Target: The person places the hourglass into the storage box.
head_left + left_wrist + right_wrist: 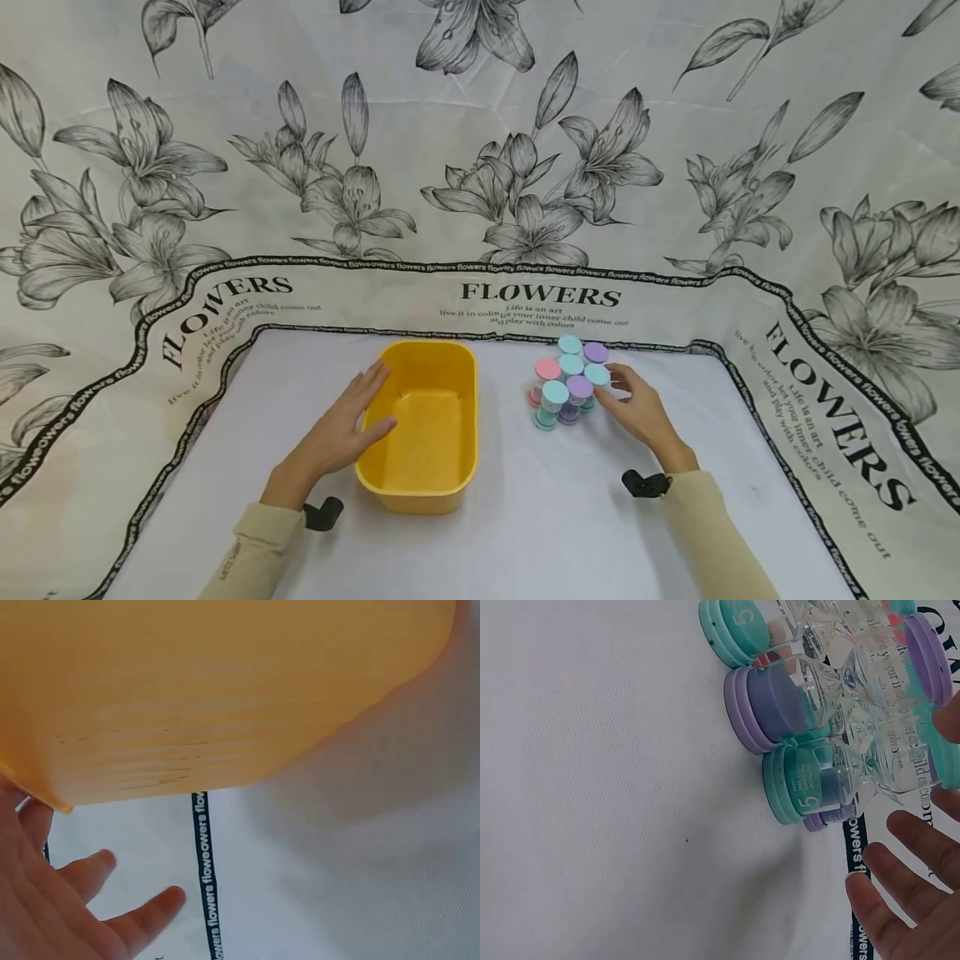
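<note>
Several sand timers (554, 396) with teal, purple and pink caps stand upright in a tight cluster right of the middle. My right hand (643, 408) is at the cluster's right side, its thumb and index finger pinching the teal cap of one sand timer (597, 375); the other fingers (907, 870) are spread. A "5 minutes" label shows on a teal base in the right wrist view. My left hand (341, 425) rests on the left rim of a yellow tub (470, 425), fingers extended and thumb over the rim. The tub holds nothing.
A white cloth (525, 533) covers the table. Behind it hangs a floral cloth (540, 208) with a black lettered border. Black wrist mounts (324, 514) sit below both hands.
</note>
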A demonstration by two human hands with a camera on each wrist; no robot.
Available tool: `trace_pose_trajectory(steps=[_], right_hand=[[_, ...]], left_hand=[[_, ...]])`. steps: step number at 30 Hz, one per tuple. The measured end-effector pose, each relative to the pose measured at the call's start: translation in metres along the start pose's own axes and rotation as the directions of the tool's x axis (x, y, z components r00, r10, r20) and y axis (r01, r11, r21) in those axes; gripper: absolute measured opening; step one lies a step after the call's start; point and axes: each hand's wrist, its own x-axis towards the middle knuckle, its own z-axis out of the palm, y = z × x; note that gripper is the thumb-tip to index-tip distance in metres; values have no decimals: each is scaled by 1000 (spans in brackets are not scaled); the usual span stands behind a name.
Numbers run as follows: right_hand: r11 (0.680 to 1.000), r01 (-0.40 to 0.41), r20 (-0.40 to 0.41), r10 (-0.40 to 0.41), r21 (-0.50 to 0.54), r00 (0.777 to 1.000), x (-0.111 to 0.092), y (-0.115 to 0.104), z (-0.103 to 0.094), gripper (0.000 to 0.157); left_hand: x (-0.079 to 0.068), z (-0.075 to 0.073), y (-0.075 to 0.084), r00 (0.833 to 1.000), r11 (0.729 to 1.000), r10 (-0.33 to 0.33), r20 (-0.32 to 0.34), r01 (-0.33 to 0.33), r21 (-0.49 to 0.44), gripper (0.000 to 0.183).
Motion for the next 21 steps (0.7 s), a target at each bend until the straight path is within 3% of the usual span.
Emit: trace_pose_trajectory(steps=[10, 21], right_hand=[[1000, 1, -10, -1, 0, 1000, 3, 2, 2, 62], [1000, -15, -7, 15, -1, 1000, -4, -10, -19, 62]], left_hand=[[0, 0, -1, 998, 999, -16, 66, 19, -47, 98], [2, -5, 1, 995, 998, -21, 94, 27, -56, 92]])
